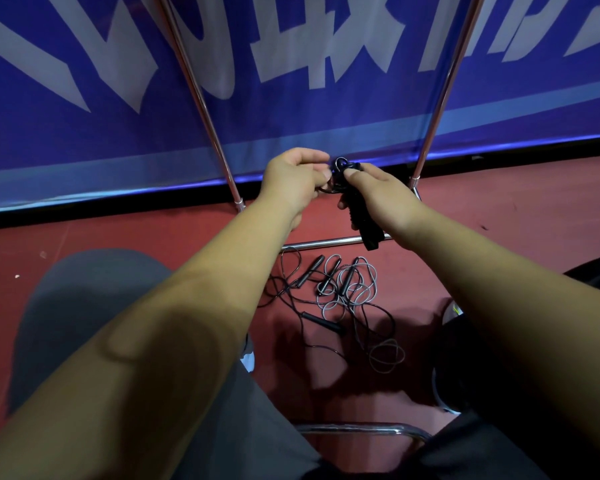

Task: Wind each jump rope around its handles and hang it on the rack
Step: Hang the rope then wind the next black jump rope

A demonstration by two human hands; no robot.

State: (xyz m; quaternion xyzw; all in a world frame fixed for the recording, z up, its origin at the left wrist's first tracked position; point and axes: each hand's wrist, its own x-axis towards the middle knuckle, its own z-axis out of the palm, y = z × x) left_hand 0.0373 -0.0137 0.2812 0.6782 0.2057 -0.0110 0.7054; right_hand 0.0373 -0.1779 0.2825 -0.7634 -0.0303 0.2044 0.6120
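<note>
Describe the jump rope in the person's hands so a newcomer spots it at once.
Below the blue banner with white lettering, between the two slanting chrome rack tubes, both hands meet. The right hand grips a rope's black ribbed handles while the left hand pinches its black cord. Unlike the black and grey ropes tangled on the red floor, it is held aloft.

I am working in a sports hall, going by what is lying around me: red court flooring point(118, 230) is stretching out below, a blue banner point(291, 109) with huge white characters is fencing its edge, and tangled jump ropes point(347, 292) are lying by a chrome rack point(218, 150).
</note>
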